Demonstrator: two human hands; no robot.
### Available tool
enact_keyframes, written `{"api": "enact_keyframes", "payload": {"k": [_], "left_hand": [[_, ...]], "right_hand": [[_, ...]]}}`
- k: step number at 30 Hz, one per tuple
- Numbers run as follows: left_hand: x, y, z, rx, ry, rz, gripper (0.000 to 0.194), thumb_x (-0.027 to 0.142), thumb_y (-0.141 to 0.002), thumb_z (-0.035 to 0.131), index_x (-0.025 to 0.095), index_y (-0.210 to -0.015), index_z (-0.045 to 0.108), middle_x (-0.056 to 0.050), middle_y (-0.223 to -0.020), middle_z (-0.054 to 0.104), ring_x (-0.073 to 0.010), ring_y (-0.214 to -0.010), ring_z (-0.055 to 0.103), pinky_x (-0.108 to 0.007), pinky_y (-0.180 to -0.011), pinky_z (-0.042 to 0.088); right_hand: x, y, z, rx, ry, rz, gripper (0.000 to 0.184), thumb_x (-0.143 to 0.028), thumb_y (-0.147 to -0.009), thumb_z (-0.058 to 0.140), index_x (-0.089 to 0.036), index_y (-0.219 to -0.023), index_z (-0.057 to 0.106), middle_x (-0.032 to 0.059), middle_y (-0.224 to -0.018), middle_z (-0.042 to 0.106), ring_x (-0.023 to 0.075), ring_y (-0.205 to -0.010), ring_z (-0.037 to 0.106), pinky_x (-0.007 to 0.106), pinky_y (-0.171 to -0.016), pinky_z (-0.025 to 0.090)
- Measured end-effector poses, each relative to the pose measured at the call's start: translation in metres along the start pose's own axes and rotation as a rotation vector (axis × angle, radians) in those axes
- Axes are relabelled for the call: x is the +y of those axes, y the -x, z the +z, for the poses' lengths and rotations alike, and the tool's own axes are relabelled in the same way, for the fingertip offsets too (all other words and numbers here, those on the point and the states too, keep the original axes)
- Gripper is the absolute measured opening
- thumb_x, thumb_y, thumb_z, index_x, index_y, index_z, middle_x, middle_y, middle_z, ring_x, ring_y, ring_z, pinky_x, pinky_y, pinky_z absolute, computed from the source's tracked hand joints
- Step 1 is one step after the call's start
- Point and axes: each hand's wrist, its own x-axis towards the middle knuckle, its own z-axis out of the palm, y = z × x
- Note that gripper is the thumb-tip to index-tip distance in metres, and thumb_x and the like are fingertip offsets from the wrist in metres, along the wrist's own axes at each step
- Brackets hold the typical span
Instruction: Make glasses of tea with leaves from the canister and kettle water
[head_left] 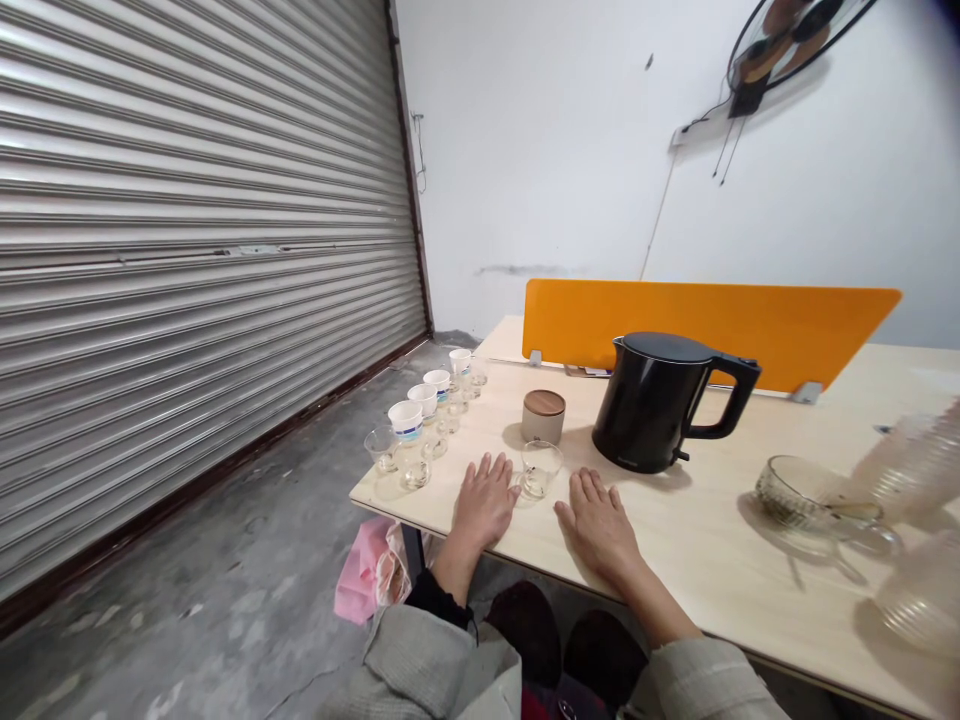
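My left hand (pixel 486 502) lies flat on the pale wooden table (pixel 480 460), palm down and holding nothing. On the other side of a small clear cup (pixel 540 472), my right hand (pixel 598 522) rests flat too, fingers stretched forward. The clear cup stands upright between the hands, near the left fingertips; whether they touch it I cannot tell. Just behind it is a small beige canister (pixel 543 420) with a wooden lid. A black electric kettle (pixel 651 410) stands beyond my right hand, its handle pointing right.
Paper cups (pixel 406 420) and clear cups (pixel 413 468) line the table's left edge. A glass cup with a handle (pixel 795 495) sits at right, near stacked clear plastic cups (pixel 911 465). An orange divider (pixel 697 330) crosses behind the kettle. A pink bag (pixel 365 570) is below the table.
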Motion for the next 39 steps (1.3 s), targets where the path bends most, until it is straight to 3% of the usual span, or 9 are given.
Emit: {"api": "enact_keyframes", "payload": {"k": [8,39], "left_hand": [[0.0,0.0003,-0.0001,0.003,0.003,0.002,0.063,0.049,-0.105,0.017,0.021,-0.159,0.032,-0.002,-0.168,0.026,-0.0267,-0.157,0.016,-0.05,-0.128,0.017],[-0.001,-0.001,0.0031,0.007,-0.009,0.005,0.062,0.047,-0.105,0.017,0.02,-0.158,0.034,-0.002,-0.168,0.026,-0.0274,-0.157,0.017,-0.052,-0.128,0.017]], "right_hand": [[-0.0028,0.0023,-0.0088,-0.034,0.013,0.008,0.067,-0.04,-0.102,0.029,-0.002,-0.157,0.033,0.0171,-0.166,0.026,0.03,-0.156,0.017,0.051,-0.124,0.013],[-0.0024,0.0006,-0.0058,-0.038,0.002,0.019,0.067,-0.04,-0.102,0.03,-0.003,-0.157,0.033,0.0164,-0.166,0.025,0.029,-0.156,0.016,0.051,-0.125,0.013]]}}
